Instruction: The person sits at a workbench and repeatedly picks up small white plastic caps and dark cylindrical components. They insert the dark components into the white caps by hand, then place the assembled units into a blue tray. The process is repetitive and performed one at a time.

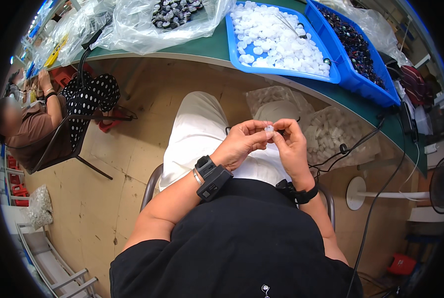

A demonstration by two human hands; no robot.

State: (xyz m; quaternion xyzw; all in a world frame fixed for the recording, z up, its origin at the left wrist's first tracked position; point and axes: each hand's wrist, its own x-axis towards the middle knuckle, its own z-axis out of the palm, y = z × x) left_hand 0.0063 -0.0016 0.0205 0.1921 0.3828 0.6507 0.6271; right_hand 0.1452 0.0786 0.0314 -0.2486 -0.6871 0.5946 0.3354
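Above my lap, my left hand (pixel 241 142) and my right hand (pixel 292 145) meet fingertip to fingertip. Pinched between them is a small translucent white plastic piece (pixel 269 128), with what looks like a thin wire at its top. Both hands are closed on it; its far side is covered by my fingers. Beyond my hands, a shallow blue tray (pixel 234 47) on the table carries a heap of similar white pieces (pixel 266 32). Tweezers (pixel 287 24) lie on that heap.
A deeper blue bin (pixel 348 64) of dark small parts stands right of the tray. Clear bags (pixel 338 131) of pale pieces sit under the green table (pixel 202 47). Black cables (pixel 361 141) hang at right, near a white fan (pixel 356 193). A seated person (pixel 38 124) works at left.
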